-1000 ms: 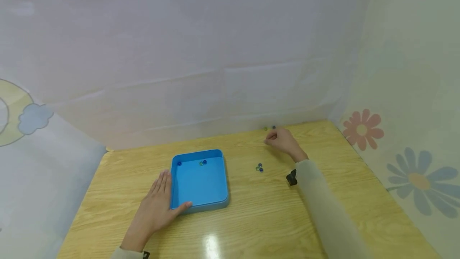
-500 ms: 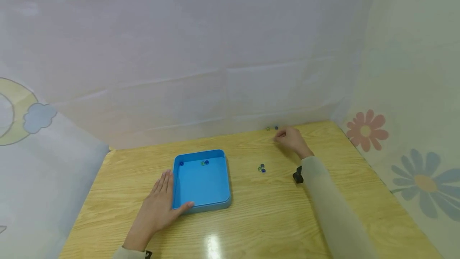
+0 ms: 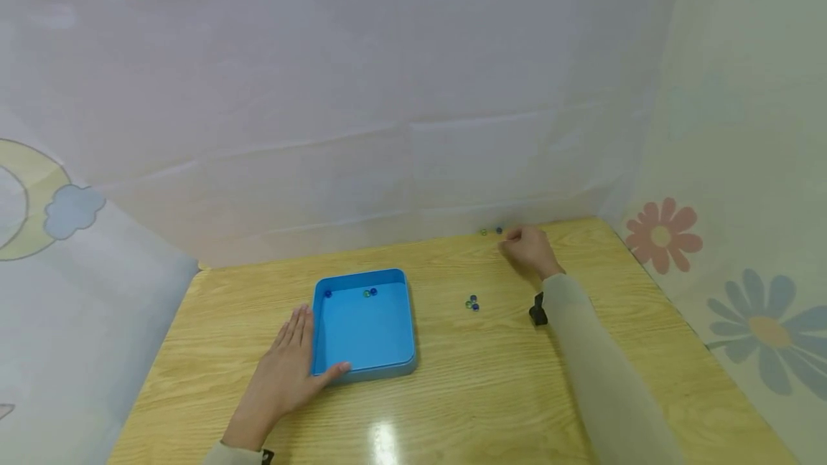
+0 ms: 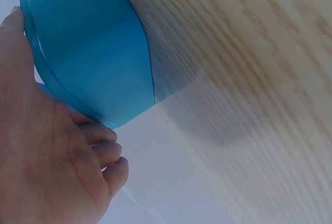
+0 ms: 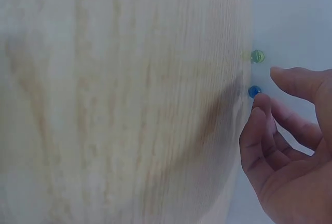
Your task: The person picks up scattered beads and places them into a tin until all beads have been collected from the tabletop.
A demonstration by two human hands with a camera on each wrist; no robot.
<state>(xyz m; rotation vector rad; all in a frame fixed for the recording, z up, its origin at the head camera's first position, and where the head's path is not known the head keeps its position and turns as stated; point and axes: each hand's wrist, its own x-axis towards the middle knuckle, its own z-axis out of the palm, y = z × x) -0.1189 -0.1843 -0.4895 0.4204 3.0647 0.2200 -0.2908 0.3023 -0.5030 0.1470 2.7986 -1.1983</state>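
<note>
My left hand [image 3: 282, 368] lies along the left side of a shallow blue tray [image 3: 395, 366], its fingers straight against the wall and the thumb at the near rim. Two dark blue marbles and a green marble [image 3: 367, 294] sit inside the tray near its far side. At the table's back edge, my right hand [image 3: 533, 250] hovers beside a blue marble [image 5: 254, 91] and a green marble [image 5: 258, 56]. In the right wrist view its thumb stands apart from the bent fingers, with nothing between them; the index fingertip overlaps the blue marble's edge there.
Two blue marbles [image 3: 475, 307] and a green one [image 3: 469, 304] lie clustered on the wooden table [image 3: 452, 393], right of the tray. A pale cloth [image 3: 323, 128] hangs behind the table, and a flower-printed cloth [image 3: 743, 199] hangs at the right.
My right hand has shifted to the right along the back edge, close to the blue marble. The left hand keeps its place at the tray. The whole head view has drifted slightly.
</note>
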